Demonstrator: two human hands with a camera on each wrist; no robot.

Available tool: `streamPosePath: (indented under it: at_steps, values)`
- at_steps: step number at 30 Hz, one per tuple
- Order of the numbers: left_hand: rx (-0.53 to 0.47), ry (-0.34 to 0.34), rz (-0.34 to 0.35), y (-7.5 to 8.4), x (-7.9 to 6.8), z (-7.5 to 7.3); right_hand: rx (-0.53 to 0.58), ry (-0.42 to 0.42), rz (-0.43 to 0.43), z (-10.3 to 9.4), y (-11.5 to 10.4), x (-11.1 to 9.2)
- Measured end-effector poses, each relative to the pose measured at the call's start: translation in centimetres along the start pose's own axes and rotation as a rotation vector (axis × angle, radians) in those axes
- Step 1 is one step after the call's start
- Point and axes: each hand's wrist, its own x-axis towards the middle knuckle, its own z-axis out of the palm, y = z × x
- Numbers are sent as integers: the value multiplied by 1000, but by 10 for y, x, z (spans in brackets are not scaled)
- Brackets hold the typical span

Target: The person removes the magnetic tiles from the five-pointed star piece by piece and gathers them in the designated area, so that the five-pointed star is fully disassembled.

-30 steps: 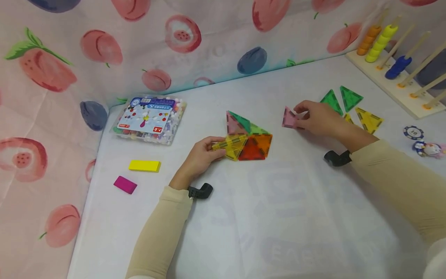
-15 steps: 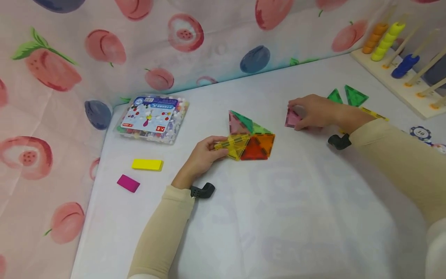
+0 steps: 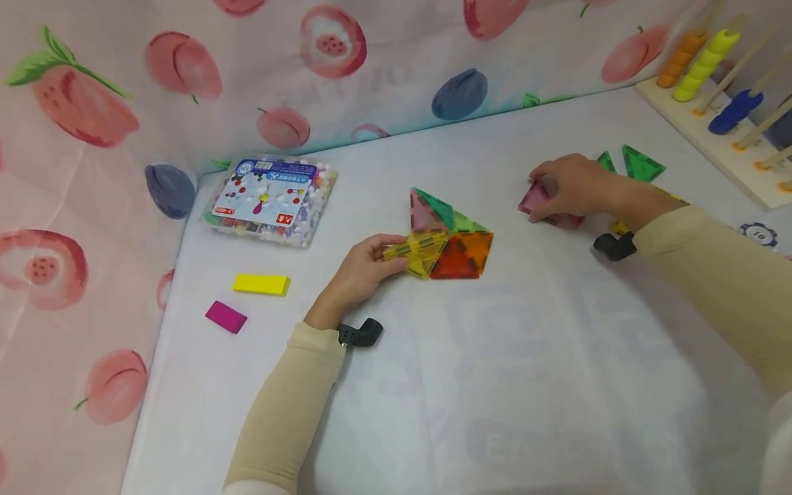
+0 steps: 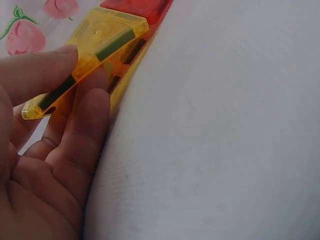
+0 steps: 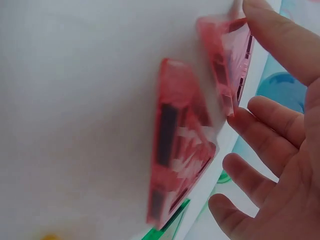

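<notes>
My left hand pinches a yellow triangular magnetic tile between thumb and fingers, one edge raised toward me. That tile overlaps the left end of a flat cluster of magnetic tiles: a red triangle, an orange one, a light green one, a teal one and a pink one. Off to the right, my right hand pinches a pink triangular tile by its edges, thumb on one side and fingertips on the other. A second pink tile lies close beside it, partly under the hand.
Behind the right hand lie green triangles and yellow tiles, partly hidden by the arm. A wooden bead abacus and a poker chip are further right. A bead box, yellow block and magenta block sit left.
The right hand has shifted slightly right with the pink tile and turned it, its fingers now reaching the far side. A second pink tile shows beside it. The left hand keeps its grip.
</notes>
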Motion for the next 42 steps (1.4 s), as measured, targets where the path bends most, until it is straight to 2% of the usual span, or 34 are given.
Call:
streamPosePath:
  at_steps: [8,16,22,26,30,36,42]
  values:
    - [-16,-3,-7,-1,1,-1,45,32,32,3,7,-9]
    - [-13,9,-6,-1,0,0,75,84,-27,5,8,-13]
    - [-12,6,-10,1,-2,1,146,148,-87,7,-9,-31]
    - [-22,12,-23,2,-1,2,199,127,-89,12,-27,-38]
    - [-35,-2,-30,1,1,3,242,132,-30,13,-27,-43]
    - [-5,4,-32,-1,0,2,246,191,141,13,0,-48]
    - [2,9,-22,1,-1,2,198,218,157,19,9,-41]
